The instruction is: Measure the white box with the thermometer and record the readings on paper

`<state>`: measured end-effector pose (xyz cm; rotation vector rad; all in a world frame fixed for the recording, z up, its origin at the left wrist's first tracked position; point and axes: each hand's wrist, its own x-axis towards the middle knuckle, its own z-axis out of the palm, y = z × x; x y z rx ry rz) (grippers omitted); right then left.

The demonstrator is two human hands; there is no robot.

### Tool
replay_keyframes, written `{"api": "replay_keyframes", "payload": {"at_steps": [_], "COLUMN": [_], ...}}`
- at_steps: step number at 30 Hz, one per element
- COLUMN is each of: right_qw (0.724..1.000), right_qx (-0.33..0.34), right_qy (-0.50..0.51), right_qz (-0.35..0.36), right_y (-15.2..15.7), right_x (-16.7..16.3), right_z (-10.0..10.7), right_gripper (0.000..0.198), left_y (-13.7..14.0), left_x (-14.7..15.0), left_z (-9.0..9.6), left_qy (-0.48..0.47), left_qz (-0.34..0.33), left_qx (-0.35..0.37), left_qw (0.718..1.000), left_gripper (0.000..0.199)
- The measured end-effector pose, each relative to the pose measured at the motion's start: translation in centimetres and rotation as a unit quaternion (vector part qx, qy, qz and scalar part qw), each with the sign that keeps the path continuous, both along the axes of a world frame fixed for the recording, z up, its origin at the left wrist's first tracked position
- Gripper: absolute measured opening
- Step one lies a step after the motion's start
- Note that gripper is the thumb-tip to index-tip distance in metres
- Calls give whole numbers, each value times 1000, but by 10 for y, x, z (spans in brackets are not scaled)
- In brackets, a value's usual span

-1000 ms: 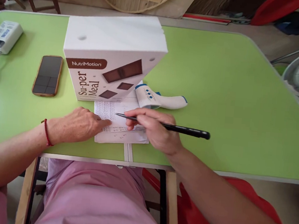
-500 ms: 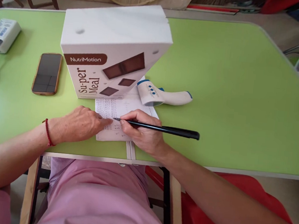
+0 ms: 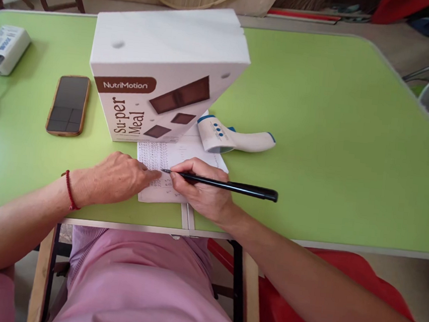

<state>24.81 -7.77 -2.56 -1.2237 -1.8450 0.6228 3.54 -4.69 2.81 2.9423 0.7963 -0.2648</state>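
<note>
A sheet of paper [image 3: 154,191] covered in rows of small handwriting lies near the table's front edge. My right hand [image 3: 204,188] is closed round a black pen [image 3: 242,187], its tip touching the sheet. From the left, my left hand [image 3: 116,178] rests at the paper's edge, one digit stretched out on it close to the pen tip; the other fingers are partly hidden beneath the hand. A tall white NutriMotion box [image 3: 128,109] stands upright just behind, covering the sheet's far part. Beside the box, a white and blue infrared thermometer [image 3: 235,137] lies partly over the paper.
On the green table [image 3: 333,142], a phone [image 3: 68,105] in a brown case lies left of the box. Farther left is a white power bank [image 3: 5,50] with a cable plugged in. A red stool [image 3: 291,310] stands below the table at right.
The back end of the pen has swung slightly left as my right hand shifted a little. My left hand stays in place on the paper.
</note>
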Motion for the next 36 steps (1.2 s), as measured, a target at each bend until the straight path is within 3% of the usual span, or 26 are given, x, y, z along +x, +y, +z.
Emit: {"api": "replay_keyframes", "payload": {"at_steps": [15, 21, 36], "right_qw": [1000, 1000, 1000], "right_qx": [-27, -3, 13], "right_qy": [0, 9, 16], "right_qz": [1, -23, 18], "right_y": [0, 0, 1], "right_x": [1, -1, 1], "right_z": [3, 3, 4], "right_gripper": [9, 10, 12], "left_y": [1, 1, 2], "left_x": [-1, 0, 0], "left_z": [-1, 0, -1], "left_qy": [-20, -5, -6], "left_qz": [-4, 3, 7], "left_qx": [6, 1, -5], "left_qw": [1000, 1000, 1000], "left_gripper": [25, 25, 24]}}
